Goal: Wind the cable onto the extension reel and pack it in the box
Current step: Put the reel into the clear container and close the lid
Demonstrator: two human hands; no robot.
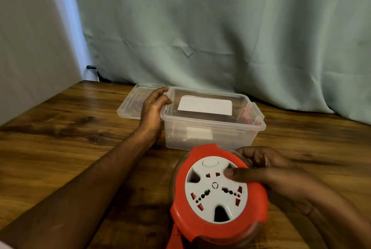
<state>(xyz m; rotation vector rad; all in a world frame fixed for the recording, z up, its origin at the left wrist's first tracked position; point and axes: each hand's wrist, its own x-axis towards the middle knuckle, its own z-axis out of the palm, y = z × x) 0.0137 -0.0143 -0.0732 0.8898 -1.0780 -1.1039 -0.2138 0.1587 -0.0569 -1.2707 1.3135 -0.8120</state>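
- Wooden tabletop (pixel 60 128), pale curtain behind.
- Right hand (pixel 267 176) clamps the extension reel (pixel 218 194), lower centre of frame.
- Left hand (pixel 154 104), fingers relaxed, steadies the box (pixel 210 138).
- Best lowered level, clearing the rim.

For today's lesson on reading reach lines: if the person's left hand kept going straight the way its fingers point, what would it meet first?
The left hand points toward the clear box; its fingertips look already at the box's near-left rim corner, though depth is unclear.

Both forearms are bare to the frame edge, the left hand (pixel 154 104) and right hand (pixel 267 170) ringless
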